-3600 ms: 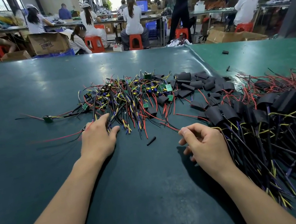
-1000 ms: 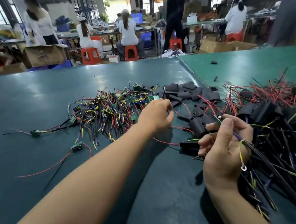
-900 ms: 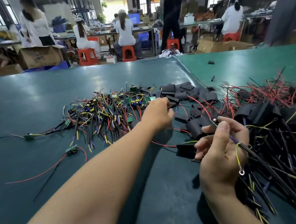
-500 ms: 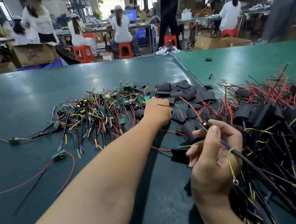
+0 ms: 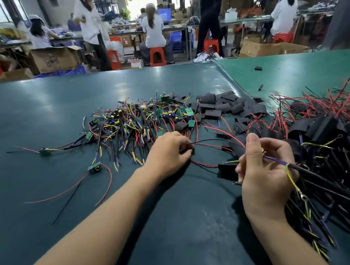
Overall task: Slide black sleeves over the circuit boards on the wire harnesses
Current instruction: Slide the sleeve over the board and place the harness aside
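A tangle of wire harnesses with small green circuit boards (image 5: 136, 124) lies mid-table. Loose black sleeves (image 5: 222, 105) are heaped just right of it. My left hand (image 5: 167, 151) reaches across and pinches a black sleeve (image 5: 187, 149) at the pile's near edge, with thin red and black wires trailing from it. My right hand (image 5: 264, 171) is raised with fingers curled round a harness (image 5: 274, 160), its purple and yellow wires running through the fist. A big pile of sleeved harnesses (image 5: 335, 144) fills the right side.
Two loose boards with red leads (image 5: 94, 168) (image 5: 44, 151) lie left of the tangle. A seam (image 5: 240, 87) divides the dark mat from a lighter green one, where small black bits (image 5: 258, 68) lie. People work at benches behind the table.
My left hand has drawn back towards me from the sleeve heap, now pinching a black sleeve. My right hand keeps hold of the harness, barely moved.
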{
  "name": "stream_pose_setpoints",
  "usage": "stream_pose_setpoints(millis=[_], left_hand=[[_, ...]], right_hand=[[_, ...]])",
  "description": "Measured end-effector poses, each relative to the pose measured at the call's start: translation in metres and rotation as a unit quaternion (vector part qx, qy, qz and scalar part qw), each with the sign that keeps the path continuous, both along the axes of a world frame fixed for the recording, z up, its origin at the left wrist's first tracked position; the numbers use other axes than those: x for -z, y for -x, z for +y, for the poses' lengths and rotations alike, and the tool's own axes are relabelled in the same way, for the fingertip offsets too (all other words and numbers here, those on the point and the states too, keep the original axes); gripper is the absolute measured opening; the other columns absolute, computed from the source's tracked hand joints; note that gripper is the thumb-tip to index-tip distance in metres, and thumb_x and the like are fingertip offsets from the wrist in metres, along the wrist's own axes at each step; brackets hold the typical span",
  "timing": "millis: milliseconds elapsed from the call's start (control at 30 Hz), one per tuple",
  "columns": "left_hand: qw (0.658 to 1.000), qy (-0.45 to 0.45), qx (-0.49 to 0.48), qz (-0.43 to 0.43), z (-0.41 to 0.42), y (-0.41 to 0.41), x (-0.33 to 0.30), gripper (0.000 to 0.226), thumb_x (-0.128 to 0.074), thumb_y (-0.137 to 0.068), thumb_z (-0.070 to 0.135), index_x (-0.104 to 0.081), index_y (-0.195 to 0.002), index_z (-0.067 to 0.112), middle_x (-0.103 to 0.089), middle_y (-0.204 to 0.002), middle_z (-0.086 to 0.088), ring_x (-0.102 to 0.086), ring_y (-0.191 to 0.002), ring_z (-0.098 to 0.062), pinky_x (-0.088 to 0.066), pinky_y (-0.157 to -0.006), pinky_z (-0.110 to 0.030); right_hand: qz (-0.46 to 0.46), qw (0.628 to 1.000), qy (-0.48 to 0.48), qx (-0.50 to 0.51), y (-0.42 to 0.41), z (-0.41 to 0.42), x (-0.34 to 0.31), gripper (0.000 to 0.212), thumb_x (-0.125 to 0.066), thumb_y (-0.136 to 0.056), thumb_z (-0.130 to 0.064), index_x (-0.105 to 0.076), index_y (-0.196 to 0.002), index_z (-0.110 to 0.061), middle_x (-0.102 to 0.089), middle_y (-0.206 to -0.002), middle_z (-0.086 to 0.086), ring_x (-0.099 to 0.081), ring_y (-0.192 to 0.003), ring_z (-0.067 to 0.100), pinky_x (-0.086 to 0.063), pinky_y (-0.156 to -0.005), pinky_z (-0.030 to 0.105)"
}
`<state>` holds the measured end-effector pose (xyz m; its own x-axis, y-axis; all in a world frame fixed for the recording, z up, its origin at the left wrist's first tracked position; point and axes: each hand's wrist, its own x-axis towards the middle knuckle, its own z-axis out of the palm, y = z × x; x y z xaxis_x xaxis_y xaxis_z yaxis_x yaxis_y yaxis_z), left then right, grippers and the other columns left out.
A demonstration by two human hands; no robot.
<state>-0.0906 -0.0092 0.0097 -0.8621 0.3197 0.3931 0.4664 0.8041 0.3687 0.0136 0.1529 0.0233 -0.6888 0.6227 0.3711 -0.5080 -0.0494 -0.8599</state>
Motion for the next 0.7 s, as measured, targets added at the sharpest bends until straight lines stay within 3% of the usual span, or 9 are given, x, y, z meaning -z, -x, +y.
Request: stream_pose_setpoints(millis=[133,200,267,367,500,600,700], left_hand=[[0.99,-0.092,-0.007,0.109,-0.022,-0.047,0.001,0.007,-0.074,-0.076,0.006,-0.069,-0.08,0.006,-0.067,-0.092,-0.006,-0.063,-0.088,-0.024,-0.051,-0.082,-0.036],[0.996,-0.052,-0.006,0.077,-0.036,-0.07,0.006,0.009,-0.074,-0.074,0.009,-0.065,-0.076,0.011,-0.069,-0.094,-0.002,-0.062,-0.091,-0.023,-0.051,-0.083,-0.039],[0.999,-0.021,0.035,-0.012,-0.047,-0.084,0.005,0.006,-0.071,-0.078,0.015,-0.066,-0.077,0.013,-0.07,-0.092,0.001,-0.062,-0.092,-0.022,-0.049,-0.083,-0.039],[0.996,0.016,0.073,-0.045,-0.058,-0.086,-0.003,0.012,-0.068,-0.084,0.026,-0.072,-0.082,0.015,-0.071,-0.09,0.001,-0.061,-0.092,-0.021,-0.046,-0.084,-0.038],[0.998,0.051,0.039,0.023,-0.063,-0.089,-0.002,0.019,-0.071,-0.084,0.035,-0.068,-0.097,0.021,-0.068,-0.09,0.007,-0.058,-0.089,-0.019,-0.044,-0.084,-0.035],[0.997,0.009,0.021,0.073,-0.068,-0.094,0.004,0.026,-0.076,-0.077,0.028,-0.065,-0.099,0.02,-0.067,-0.089,0.009,-0.061,-0.084,-0.016,-0.046,-0.079,-0.03],[0.994,-0.103,0.008,0.042,-0.085,-0.095,0.01,0.027,-0.08,-0.074,0.021,-0.065,-0.096,0.023,-0.069,-0.086,0.015,-0.065,-0.081,-0.002,-0.052,-0.079,-0.027]], right_hand=[[0.005,1.0,0.015,-0.023,-0.002,0.003,0.002,0.015,-0.064,-0.095,-0.02,-0.052,-0.088,-0.025,-0.054,-0.074,0.03,-0.051,-0.045,0.018,-0.039,-0.039,0.026],[0.007,0.999,0.013,-0.052,-0.001,0.004,0.003,0.014,-0.062,-0.096,-0.013,-0.054,-0.094,-0.024,-0.059,-0.069,0.012,-0.053,-0.045,0.012,-0.04,-0.037,0.023],[-0.007,0.997,0.001,-0.083,0.003,0.003,0.006,0.015,-0.06,-0.095,-0.005,-0.06,-0.095,-0.02,-0.063,-0.061,0.0,-0.055,-0.046,0.01,-0.043,-0.039,0.023],[-0.044,0.991,0.003,-0.125,0.006,0.001,0.011,0.015,-0.062,-0.092,-0.001,-0.067,-0.091,-0.015,-0.063,-0.058,-0.001,-0.057,-0.05,0.012,-0.047,-0.046,0.024],[-0.079,0.982,0.039,-0.167,0.009,0.002,0.013,0.01,-0.069,-0.088,-0.003,-0.073,-0.087,-0.012,-0.064,-0.06,-0.002,-0.061,-0.058,0.012,-0.052,-0.054,0.021],[-0.096,0.975,0.047,-0.194,0.01,0.001,0.014,0.009,-0.069,-0.088,-0.001,-0.072,-0.085,-0.009,-0.066,-0.066,0.004,-0.067,-0.065,0.016,-0.054,-0.057,0.023],[-0.108,0.97,0.04,-0.216,0.01,-0.002,0.014,0.011,-0.068,-0.086,0.003,-0.071,-0.082,-0.006,-0.067,-0.069,0.008,-0.069,-0.069,0.019,-0.055,-0.061,0.021]])
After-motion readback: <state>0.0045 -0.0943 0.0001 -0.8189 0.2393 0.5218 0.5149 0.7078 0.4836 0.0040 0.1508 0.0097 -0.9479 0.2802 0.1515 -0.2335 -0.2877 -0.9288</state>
